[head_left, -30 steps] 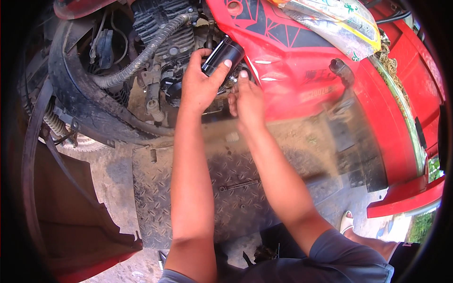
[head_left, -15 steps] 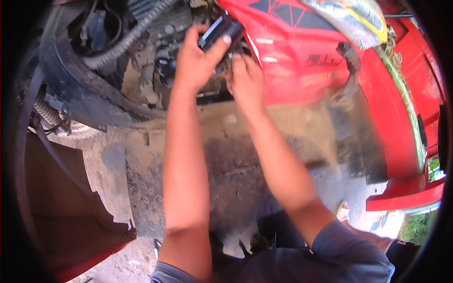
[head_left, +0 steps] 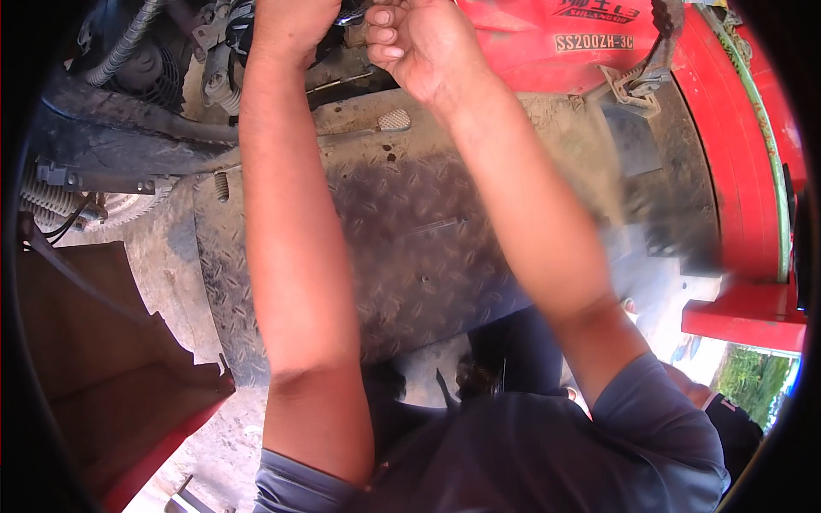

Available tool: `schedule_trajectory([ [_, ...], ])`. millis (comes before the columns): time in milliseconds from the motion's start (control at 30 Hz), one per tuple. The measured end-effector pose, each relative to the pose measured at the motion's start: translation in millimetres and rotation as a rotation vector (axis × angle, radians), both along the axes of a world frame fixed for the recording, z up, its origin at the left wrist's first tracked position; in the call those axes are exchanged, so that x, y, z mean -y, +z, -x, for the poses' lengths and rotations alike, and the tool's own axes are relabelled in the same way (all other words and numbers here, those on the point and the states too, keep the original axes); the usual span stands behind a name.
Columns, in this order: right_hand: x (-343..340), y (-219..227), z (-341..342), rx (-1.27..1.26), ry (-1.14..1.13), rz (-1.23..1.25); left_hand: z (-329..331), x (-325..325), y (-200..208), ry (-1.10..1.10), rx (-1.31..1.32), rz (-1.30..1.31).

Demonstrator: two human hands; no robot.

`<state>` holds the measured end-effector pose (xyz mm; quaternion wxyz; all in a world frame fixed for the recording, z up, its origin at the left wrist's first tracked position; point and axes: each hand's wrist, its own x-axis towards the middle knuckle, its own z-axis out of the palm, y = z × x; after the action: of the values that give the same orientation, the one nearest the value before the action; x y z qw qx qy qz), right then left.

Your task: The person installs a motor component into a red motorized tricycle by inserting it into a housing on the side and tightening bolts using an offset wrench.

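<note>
Engine part [head_left: 351,13], dark with a shiny edge: only a sliver, at the top edge between left hand [head_left: 295,26] and right hand [head_left: 421,43]; the rest is out of sight. Likely hard and stiff; weight unreadable; any grease would make it slippery. Judging by the sliver, best gripped firmly at its sides.

Left hand: back and wrist show, fingers cut off by the top edge. Cannot tell how wide they spread or what they hold.

Right hand: palm partly turned up, three fingers loosely curled, tips stacked near the part. Contact unclear. Forefinger and thumb run out at the top; cannot tell whether they pinch anything.

Just beyond the hands: ribbed pedal pad [head_left: 394,120] between the forearms; red body panel [head_left: 513,64] to the right of the right hand. Upper left, corrugated hose [head_left: 126,43] and black fender [head_left: 94,128].

Farther down: tread plate [head_left: 402,188] beneath the forearms, blurred thin rod [head_left: 434,227] lying on it, small coil spring [head_left: 222,185] by its left edge. Well apart, lower left: brown cover [head_left: 77,316], red along its bottom. Farthest, right: greenery [head_left: 753,385].
</note>
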<state>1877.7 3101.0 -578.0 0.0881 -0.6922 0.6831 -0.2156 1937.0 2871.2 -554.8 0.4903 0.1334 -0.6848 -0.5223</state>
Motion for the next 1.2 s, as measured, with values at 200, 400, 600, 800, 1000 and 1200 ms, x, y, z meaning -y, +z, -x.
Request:
schedule_trajectory([
  [200, 44.7, -14.5, 25.2, 0.131, -0.089, 0.072, 3.9, 16.0, 5.0, 0.005, -0.047, 0.025],
  [400, -52.3, -85.8, 23.1, -0.110, 0.292, -0.037, -24.8, -22.4, -59.0, 0.079, 0.083, -0.193],
  [600, -27.3, -88.3, 5.9, -0.098, 0.262, -0.185, -39.9, -35.9, -58.0, 0.086, 0.178, -0.207],
  [800, -14.5, -30.6, 14.8, 0.470, -0.229, -0.074, -4.3, 21.6, -3.1, 0.188, 0.135, -0.047],
  [1000, 61.9, -10.9, 5.2, 1.302, -0.395, 0.333, -8.4, 11.9, 2.0, 0.269, 0.180, 0.007],
  [1200, 106.1, -27.1, -21.4, 1.496, -0.479, 0.512, -8.7, 13.8, 3.9, 0.199, 0.151, -0.050],
])
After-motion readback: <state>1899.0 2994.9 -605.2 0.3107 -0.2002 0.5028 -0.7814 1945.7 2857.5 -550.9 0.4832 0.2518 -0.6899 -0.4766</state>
